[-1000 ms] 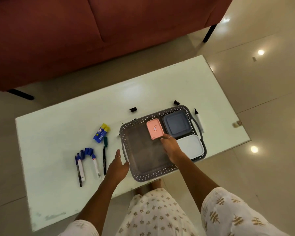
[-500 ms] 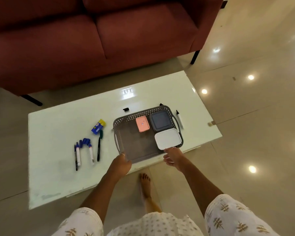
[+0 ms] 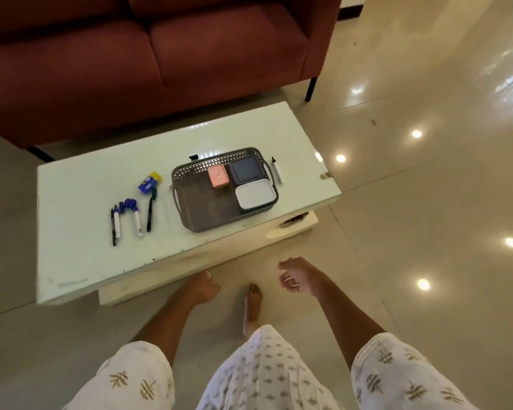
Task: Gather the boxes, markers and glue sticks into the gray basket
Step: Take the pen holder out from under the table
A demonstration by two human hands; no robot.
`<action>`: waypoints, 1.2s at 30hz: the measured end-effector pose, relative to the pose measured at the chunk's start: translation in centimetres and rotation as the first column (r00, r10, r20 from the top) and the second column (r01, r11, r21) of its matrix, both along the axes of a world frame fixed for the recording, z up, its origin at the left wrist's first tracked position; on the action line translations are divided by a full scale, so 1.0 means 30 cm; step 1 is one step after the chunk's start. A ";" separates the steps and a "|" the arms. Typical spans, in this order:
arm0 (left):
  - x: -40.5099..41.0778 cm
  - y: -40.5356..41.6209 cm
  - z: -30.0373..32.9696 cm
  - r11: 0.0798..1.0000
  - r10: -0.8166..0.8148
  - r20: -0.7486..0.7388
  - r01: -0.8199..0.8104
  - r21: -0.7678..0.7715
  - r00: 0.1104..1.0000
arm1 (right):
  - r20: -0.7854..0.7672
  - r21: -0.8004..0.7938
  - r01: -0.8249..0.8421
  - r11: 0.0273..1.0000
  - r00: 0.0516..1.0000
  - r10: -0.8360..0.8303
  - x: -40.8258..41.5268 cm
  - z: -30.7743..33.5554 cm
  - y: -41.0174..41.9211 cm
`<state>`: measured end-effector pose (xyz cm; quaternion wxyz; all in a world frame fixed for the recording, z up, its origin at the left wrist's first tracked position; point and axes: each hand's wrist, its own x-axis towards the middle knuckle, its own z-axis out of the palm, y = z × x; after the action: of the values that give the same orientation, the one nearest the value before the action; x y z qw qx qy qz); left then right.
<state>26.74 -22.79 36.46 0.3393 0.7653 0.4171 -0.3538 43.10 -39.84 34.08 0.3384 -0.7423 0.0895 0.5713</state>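
The gray basket sits on the white table. Inside it lie a pink box, a dark gray box and a white box. Left of the basket lie a blue and yellow glue stick, several markers and a black pen. One marker lies right of the basket. My left hand and my right hand hang in front of the table, off its near edge, fingers loosely curled, holding nothing.
A red sofa stands behind the table. A small black cap lies behind the basket. Glossy floor tiles spread to the right. A bare foot stands on the floor near the table's base.
Both hands have drawn back from the basket and off the table. The view has pulled back and up, so the table looks farther away.
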 end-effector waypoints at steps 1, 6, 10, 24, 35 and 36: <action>0.015 -0.016 0.004 1.000 -0.003 0.013 0.003 0.008 1.000 | 0.015 -0.002 0.012 1.000 1.000 -0.012 0.007 0.001 -0.023; 0.129 -0.144 -0.001 1.000 -0.015 0.072 0.013 0.018 0.997 | 0.037 -0.023 0.061 0.998 0.998 -0.060 0.077 0.016 -0.153; 0.241 -0.277 -0.038 0.999 -0.023 0.053 0.024 -0.023 0.998 | 0.017 -0.055 0.083 0.995 0.996 -0.082 0.171 -0.023 -0.261; 0.715 -0.609 -0.405 0.970 0.188 -0.056 -0.194 -0.150 0.981 | -0.020 -0.070 0.017 0.997 1.000 -0.018 0.611 -0.449 -0.467; 1.002 -0.442 -1.073 0.931 0.359 0.003 -0.358 -0.076 0.933 | 0.139 -0.147 -0.259 0.955 0.950 0.279 0.965 -1.129 -0.337; 1.037 -0.416 -1.127 0.908 0.416 0.043 -0.412 -0.075 0.908 | 0.147 -0.142 -0.277 0.950 0.944 0.297 0.998 -1.165 -0.314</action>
<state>57.85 -35.28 2.65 0.4429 0.6580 0.5484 -0.2646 73.05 -49.27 -0.88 0.2126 -0.8115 -0.0141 0.5442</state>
